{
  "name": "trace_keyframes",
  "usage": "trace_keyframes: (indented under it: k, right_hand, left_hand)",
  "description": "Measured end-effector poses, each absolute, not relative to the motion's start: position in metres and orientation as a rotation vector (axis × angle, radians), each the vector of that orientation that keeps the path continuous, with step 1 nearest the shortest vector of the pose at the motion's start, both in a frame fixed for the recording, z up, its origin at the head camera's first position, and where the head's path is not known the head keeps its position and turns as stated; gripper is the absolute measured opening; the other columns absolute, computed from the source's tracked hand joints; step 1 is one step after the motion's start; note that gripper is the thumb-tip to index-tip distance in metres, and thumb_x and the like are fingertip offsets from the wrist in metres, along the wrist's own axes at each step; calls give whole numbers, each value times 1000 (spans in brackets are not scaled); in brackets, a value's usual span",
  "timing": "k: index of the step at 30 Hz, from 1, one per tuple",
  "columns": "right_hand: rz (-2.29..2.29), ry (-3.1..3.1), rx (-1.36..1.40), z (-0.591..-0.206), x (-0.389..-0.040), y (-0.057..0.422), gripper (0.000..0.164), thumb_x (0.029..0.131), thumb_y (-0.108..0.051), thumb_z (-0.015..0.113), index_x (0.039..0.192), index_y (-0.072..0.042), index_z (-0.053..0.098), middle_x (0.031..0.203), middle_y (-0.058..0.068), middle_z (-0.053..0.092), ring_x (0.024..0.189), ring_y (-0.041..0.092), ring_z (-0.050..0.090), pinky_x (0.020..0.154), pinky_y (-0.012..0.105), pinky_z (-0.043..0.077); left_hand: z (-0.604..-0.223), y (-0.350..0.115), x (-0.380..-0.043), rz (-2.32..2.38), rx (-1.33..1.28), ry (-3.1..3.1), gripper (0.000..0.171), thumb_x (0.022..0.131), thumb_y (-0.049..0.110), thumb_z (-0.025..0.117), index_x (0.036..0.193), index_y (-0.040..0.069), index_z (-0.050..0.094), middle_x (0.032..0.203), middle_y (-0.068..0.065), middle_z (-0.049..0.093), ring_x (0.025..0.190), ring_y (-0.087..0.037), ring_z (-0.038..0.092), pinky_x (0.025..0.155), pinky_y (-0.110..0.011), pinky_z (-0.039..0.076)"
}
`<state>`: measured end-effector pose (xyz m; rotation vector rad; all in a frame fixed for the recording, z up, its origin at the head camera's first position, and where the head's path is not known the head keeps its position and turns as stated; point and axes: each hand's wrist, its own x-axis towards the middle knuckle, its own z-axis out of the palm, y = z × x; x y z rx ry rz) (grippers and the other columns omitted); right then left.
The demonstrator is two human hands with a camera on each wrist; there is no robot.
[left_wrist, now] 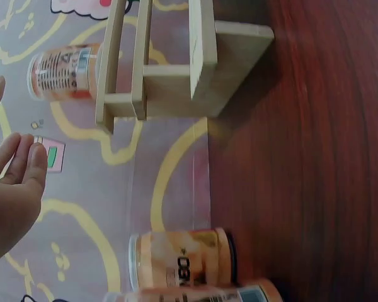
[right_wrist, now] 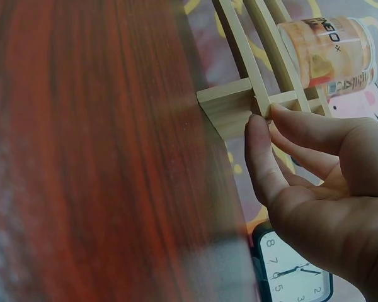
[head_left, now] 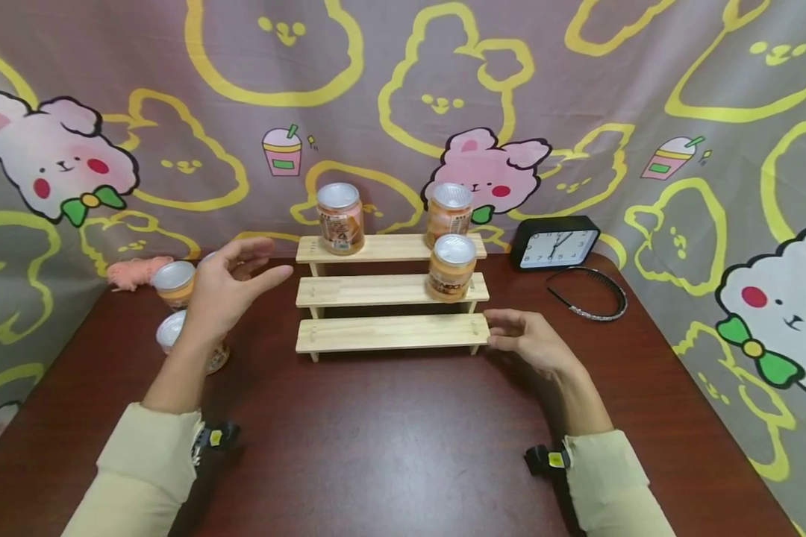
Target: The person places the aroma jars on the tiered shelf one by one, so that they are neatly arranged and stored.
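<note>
A three-step wooden display shelf (head_left: pixel 389 333) stands on the table. On its top step are a jar with a silver lid and orange contents (head_left: pixel 340 220) at the left and a similar jar (head_left: pixel 451 200) at the right. Another jar (head_left: pixel 453 268) sits at the right of the middle step. My right hand (head_left: pixel 533 341) pinches the right end of the lowest step between thumb and finger. Raised left of the shelf, my left hand (head_left: pixel 225 287) holds nothing, its fingers spread apart from the thumb. It partly hides several more jars (head_left: pixel 175 283) on the table.
A black alarm clock (head_left: pixel 556 242) and a headband (head_left: pixel 598 294) lie right of the shelf. Pink yarn (head_left: pixel 136 273) is at the back left. A patterned cloth (head_left: pixel 389 112) hangs behind the dark wooden table (head_left: pixel 376 440).
</note>
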<state>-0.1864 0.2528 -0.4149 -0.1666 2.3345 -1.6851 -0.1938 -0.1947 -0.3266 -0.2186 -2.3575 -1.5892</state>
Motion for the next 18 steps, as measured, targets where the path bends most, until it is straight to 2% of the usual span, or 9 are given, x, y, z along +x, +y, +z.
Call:
trace_keyframes:
  k: [9,15,18]
  right_hand:
    - [-1664,2353,-155,-415,-187,254,53,93,2,69,142,10,50,134,28,58,117,30,59,84,27,56]
    - [-1662,2356,-161,-418,-188,255,53,93,1,69,142,10,50,134,28,58,119,32,58,85,26,55]
    - [-1661,2361,-169,-418,-188,255,53,93,1,70,142,10,51,134,27,58,118,32,59,84,26,55]
  left_hand:
    - [-332,-217,-186,-1599,-142,-2412,54,90,27,80,136,7,60,135,-6,58,116,-6,56,91,-14,49]
    - [-333,-231,-181,-1498,-98,-2450,55,91,30,79,137,8,59,131,-5,59,110,-3,59,84,-10,49]
    - [-337,-238,-180,-1435,-118,-2438,54,90,28,80,135,4,61,125,-6,62,108,-7,61,84,-10,49]
